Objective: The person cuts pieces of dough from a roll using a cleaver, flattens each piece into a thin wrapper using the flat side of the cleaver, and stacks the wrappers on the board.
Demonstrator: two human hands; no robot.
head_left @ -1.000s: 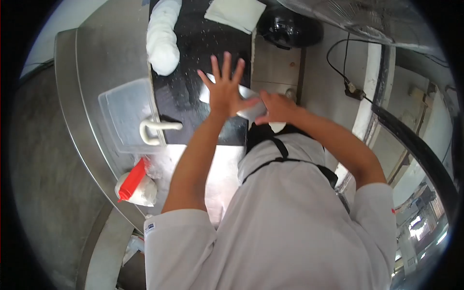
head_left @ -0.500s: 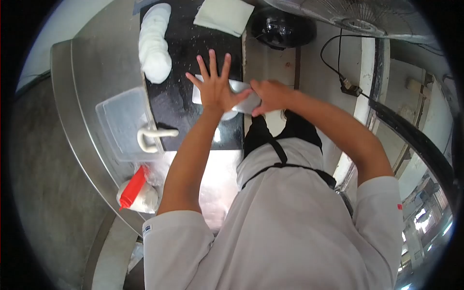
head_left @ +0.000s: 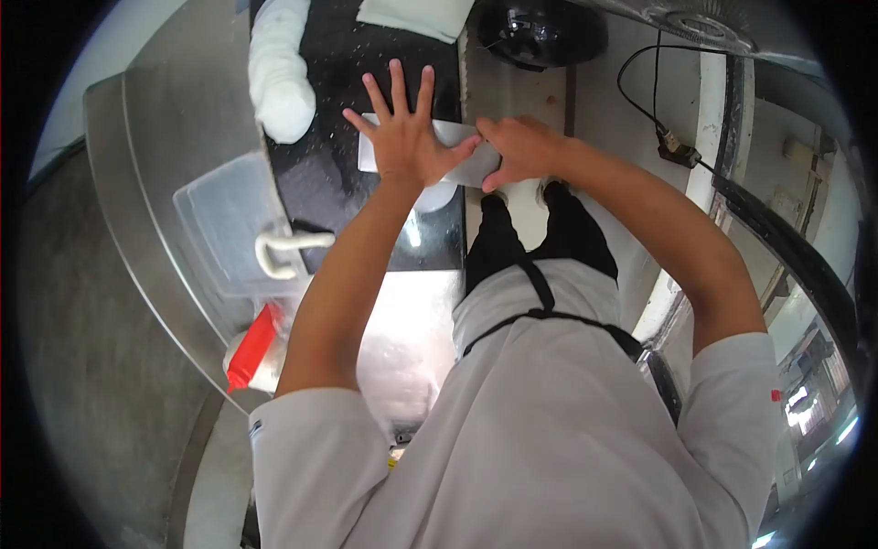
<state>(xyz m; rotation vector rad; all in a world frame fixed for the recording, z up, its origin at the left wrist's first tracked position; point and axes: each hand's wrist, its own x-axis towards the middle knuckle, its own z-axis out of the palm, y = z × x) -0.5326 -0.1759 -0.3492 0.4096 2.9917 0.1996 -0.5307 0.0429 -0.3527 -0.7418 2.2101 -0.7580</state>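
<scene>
My left hand (head_left: pixel 405 145) lies spread, palm down, on a flat metal blade (head_left: pixel 369 148) over the black board (head_left: pixel 320 183). My right hand (head_left: pixel 519 151) is wrapped round the blade's right end at the board's edge; any handle is hidden in it. A round white piece (head_left: pixel 435 197) shows partly from under the blade, below my left palm. Overlapping white rounds (head_left: pixel 282 91) form a row along the board's left edge. A curved strip of dough (head_left: pixel 274 247) lies at the lower left, across the board's edge.
A clear plastic lid or tray (head_left: pixel 219 215) lies left of the board. A red-topped bottle (head_left: pixel 253 348) is below it. A folded cloth (head_left: pixel 421 14) sits at the board's top. A black rounded object (head_left: pixel 540 35) and a plugged cable (head_left: pixel 677 151) are at right.
The round white piece below my left palm has come into view from under the blade. My left hand stays spread on the blade and my right hand keeps its hold. The view has shifted slightly.
</scene>
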